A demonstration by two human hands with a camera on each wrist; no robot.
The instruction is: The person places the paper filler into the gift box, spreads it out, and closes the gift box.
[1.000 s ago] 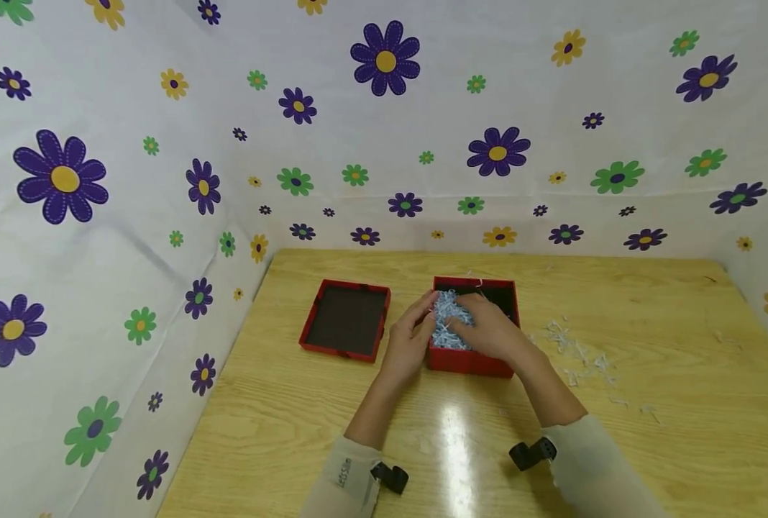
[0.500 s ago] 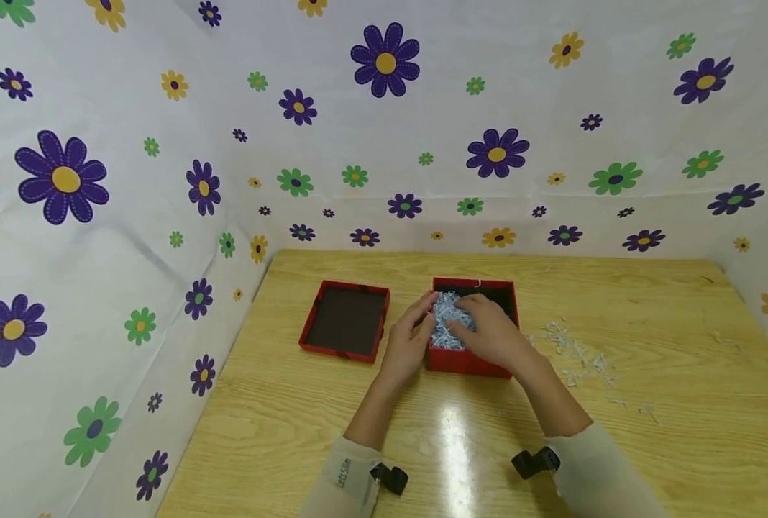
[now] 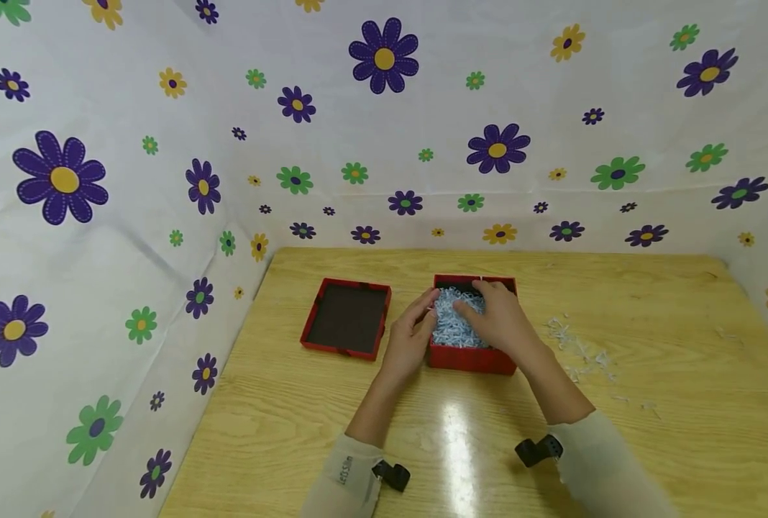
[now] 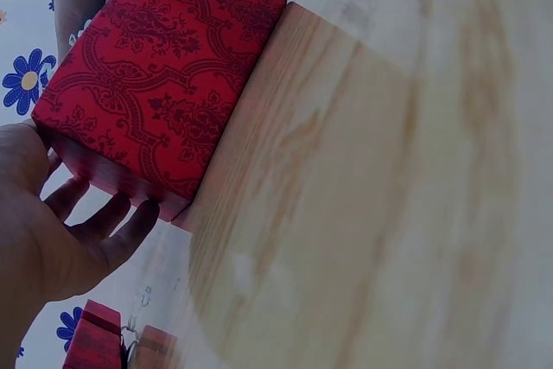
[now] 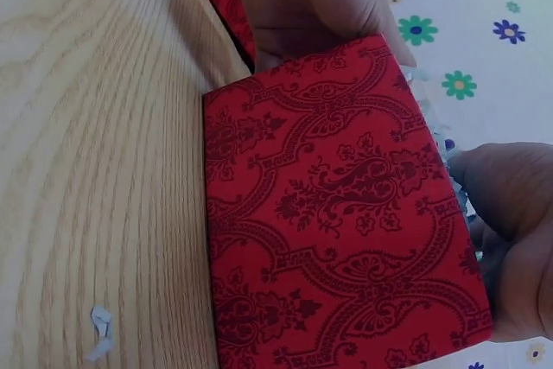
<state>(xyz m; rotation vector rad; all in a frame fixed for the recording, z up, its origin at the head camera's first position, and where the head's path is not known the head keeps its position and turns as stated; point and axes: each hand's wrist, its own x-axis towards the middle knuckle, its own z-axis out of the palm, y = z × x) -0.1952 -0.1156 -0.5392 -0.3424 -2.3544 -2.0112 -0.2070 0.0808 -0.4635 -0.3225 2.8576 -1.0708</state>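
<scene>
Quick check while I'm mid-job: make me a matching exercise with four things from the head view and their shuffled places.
Things:
1. Blue shreds
2. Shallow red lid
3. Loose pale scraps
4. Flowered sheet

Places:
A. Scattered right of the red box
B. Behind the table
C. Inside the box
D. Left of the box

Pairs: 1-C, 2-D, 3-A, 4-B

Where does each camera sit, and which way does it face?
Head: on the head, facing forward and down at the red box; left hand, right hand and forearms show.
Left wrist: on that wrist, facing the box's near side; left hand at left, some of the right above.
Right wrist: likewise, facing the same side; right hand at right, left at top.
Both wrist views share that side.
</scene>
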